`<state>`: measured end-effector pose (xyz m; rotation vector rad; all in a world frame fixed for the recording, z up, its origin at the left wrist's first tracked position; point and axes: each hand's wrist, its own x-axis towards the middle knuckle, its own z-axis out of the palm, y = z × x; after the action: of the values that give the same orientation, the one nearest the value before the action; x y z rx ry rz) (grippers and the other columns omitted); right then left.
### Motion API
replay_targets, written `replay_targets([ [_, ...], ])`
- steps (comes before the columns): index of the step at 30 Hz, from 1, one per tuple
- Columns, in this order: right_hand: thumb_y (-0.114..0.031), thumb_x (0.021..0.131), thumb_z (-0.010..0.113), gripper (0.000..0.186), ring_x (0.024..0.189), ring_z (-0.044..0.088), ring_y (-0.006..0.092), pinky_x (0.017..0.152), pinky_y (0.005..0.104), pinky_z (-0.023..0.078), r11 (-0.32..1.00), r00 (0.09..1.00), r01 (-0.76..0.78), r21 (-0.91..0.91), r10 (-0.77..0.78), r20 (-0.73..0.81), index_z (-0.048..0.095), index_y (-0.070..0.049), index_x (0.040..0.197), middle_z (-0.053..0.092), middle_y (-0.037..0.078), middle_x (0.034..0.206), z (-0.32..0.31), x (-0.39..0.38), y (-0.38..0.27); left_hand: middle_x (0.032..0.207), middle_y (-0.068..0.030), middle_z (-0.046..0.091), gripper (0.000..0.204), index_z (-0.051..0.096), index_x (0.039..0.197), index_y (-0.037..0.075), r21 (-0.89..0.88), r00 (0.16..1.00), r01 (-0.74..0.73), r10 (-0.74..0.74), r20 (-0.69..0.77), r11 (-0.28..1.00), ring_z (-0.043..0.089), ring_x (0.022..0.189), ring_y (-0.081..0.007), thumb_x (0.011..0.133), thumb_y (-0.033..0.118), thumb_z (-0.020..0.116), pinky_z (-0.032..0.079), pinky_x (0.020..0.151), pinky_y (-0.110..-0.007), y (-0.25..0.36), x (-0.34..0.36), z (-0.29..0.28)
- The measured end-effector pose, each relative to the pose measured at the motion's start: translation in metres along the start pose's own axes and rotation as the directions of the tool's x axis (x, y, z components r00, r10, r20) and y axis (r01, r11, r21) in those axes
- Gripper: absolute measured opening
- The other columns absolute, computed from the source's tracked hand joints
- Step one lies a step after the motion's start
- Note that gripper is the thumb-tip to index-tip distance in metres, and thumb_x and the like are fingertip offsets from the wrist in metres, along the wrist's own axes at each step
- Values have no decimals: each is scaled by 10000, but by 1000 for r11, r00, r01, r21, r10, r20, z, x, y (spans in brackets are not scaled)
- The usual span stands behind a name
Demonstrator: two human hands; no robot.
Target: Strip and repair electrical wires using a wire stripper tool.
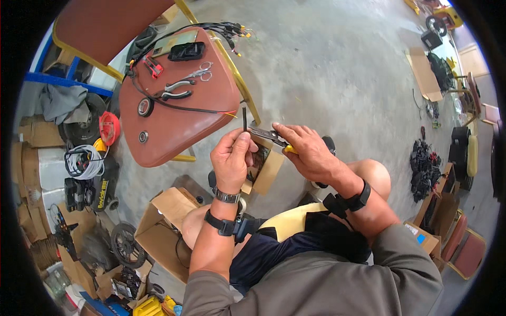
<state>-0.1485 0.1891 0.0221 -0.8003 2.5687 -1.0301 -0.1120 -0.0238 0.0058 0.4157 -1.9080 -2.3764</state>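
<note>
My left hand (231,158) pinches a short black piece of cable or tubing (244,118) between thumb and fingers, its end pointing up. My right hand (311,150) is closed around yellow-handled wire strippers (268,135). The tool's jaws reach the black piece just above my left fingertips; I cannot tell whether they bite into it. On the brown chair seat (184,129) beyond my left hand lie a black cable (184,108) with thin coloured wire ends, pliers (178,89), scissors (203,71), a red utility knife (153,67) and a roll of black tape (145,107).
A black phone (187,51) and a bundle of cables (224,30) also lie on the seat. Open cardboard boxes (158,231) stand by my legs, one (269,171) below my hands. A tangled black heap (426,168) is on the floor at right.
</note>
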Motion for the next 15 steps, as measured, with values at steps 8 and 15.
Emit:
replay_targets([
  [8,-25,843,684,684,1198,549,349,1000,464,423,981,995,21,-195,-40,-95,466,-115,1485,578,139,1355,0,-6,4,805,-59,688,184,674,1122,-32,5,995,-64,63,76,998,579,627,-81,1008,99,614,473,571,-220,-6,-3,2],
  [15,-4,845,579,626,1165,580,363,965,473,429,970,981,72,-231,-111,-160,499,-101,1458,596,173,1318,2,-6,6,826,-54,701,152,687,1090,-25,9,993,-15,14,120,1000,587,644,-78,995,71,618,481,589,-226,-13,-4,6],
])
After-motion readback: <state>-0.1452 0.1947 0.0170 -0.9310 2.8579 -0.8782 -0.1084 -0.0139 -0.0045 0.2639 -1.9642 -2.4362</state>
